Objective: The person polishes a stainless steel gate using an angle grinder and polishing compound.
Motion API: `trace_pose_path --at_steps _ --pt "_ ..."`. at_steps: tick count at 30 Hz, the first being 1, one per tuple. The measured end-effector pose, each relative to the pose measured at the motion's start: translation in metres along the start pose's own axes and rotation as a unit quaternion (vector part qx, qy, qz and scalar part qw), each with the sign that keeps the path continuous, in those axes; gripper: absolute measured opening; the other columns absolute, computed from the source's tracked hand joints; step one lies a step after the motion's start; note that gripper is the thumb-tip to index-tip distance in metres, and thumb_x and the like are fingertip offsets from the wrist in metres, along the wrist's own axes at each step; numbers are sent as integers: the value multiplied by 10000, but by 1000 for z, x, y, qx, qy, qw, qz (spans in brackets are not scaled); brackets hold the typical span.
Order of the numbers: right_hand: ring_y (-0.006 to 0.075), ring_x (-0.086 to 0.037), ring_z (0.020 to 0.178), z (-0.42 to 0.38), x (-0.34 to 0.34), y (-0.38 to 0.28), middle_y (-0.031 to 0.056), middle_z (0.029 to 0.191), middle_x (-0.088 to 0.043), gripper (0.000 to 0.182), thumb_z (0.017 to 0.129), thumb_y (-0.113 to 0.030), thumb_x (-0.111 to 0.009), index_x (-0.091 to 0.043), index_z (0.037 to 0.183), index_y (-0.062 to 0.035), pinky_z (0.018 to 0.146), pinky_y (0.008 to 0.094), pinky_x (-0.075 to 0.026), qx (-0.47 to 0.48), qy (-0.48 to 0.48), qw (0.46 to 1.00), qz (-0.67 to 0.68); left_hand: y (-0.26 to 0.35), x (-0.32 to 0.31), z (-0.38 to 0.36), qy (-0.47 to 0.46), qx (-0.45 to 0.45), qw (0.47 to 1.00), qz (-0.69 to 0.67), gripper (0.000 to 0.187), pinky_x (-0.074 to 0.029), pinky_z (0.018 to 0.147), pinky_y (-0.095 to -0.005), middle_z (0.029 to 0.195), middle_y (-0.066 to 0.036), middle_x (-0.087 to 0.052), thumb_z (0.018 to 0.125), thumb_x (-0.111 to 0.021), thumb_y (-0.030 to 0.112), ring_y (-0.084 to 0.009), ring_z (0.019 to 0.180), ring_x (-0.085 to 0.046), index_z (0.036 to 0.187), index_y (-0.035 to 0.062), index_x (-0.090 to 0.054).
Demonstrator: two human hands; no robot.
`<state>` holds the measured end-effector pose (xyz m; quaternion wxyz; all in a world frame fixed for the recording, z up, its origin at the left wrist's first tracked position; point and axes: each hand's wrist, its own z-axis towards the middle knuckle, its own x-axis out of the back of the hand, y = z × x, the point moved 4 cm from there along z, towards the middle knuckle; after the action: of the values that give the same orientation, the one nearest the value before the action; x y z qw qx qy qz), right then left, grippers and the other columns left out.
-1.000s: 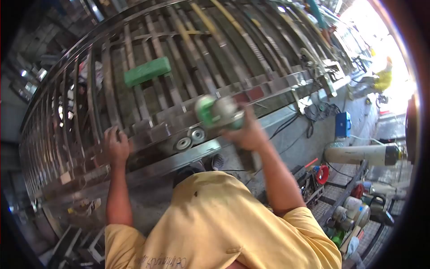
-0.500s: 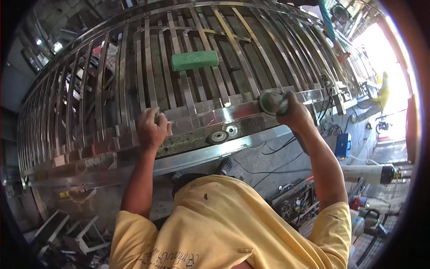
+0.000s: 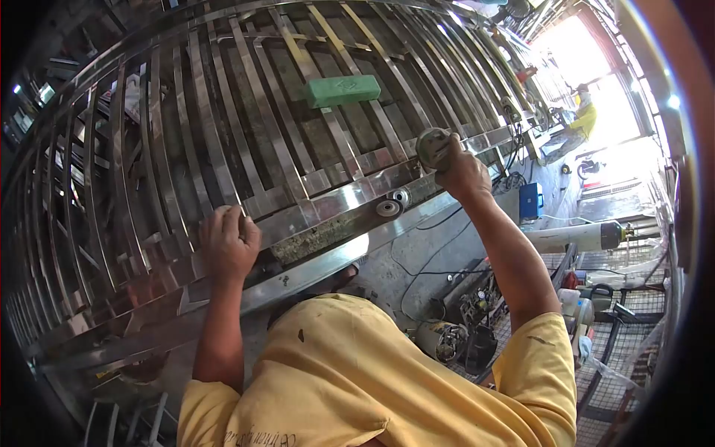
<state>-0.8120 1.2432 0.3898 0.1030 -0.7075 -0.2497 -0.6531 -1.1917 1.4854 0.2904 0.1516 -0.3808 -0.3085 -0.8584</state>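
A long gate-like frame of shiny metal bars (image 3: 223, 160) lies flat before me. My left hand (image 3: 229, 242) is at its near rail (image 3: 337, 203), fingers curled over the metal. Farther right along that rail, my right hand (image 3: 463, 173) grips a round, flat disc (image 3: 433, 147) with a green rim and greyish face, tilted at the rail's edge. A green rectangular block (image 3: 343, 90), likely polishing compound, rests across the bars between and beyond my hands. Two small round discs with metal centres (image 3: 388, 208) lie just on my side of the rail.
A person in yellow (image 3: 585, 119) is at the far right near the bright doorway. To my right are a blue box (image 3: 531, 200), a white gas cylinder (image 3: 573, 237) and cables (image 3: 406, 277) on the floor. A metal beam (image 3: 328, 270) runs nearest my body.
My view has turned right. My left hand has slid left along the rail. The disc in my right hand has come closer to the small discs and looks more tilted.
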Motion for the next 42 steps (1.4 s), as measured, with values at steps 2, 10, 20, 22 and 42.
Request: trace_pose_path --at_steps 2,10,20,22,42 --pt "430 -709 1038 -18 5 -22 252 1088 -710 942 757 -283 -746 -313 1578 -127 872 528 -579 4 -7 1000 4 -3 0 -1 0 -16 1000 -2 237 -522 875 -469 1074 -118 -670 879 -676 163 -341 983 -648 1085 49 -697" --pt "463 -716 957 -15 -1 -9 255 996 -735 807 759 -325 -779 -389 1442 -143 825 560 -570 -16 13 999 50 -4 1 0 1 -20 999 -31 225 -535 862 -468 1061 -109 -674 866 -684 157 -337 972 -656 1064 52 -698" --pt "443 -715 984 -46 1 -47 237 1013 -736 830 759 -379 -791 -406 1442 -107 834 535 -563 52 -20 992 115 -3 -3 0 -9 -13 1000 -17 209 -543 858 -460 1042 -113 -675 865 -686 149 -339 969 -660 1049 51 -699" --pt "441 -716 997 -40 2 -35 238 1025 -737 816 768 -371 -767 -403 1451 -112 847 525 -570 25 -11 996 81 -3 -3 0 -13 -8 1000 -11 211 -542 862 -461 1033 -115 -674 865 -687 152 -339 971 -659 1049 50 -700" --pt "407 -720 1031 -76 8 -89 223 1100 -708 855 797 -284 -768 -361 1535 -139 867 495 -582 119 -5 993 -1 -2 -14 -6 -50 2 999 0 276 -572 745 -455 994 -112 -630 871 -677 218 -326 871 -682 1101 75 -732"
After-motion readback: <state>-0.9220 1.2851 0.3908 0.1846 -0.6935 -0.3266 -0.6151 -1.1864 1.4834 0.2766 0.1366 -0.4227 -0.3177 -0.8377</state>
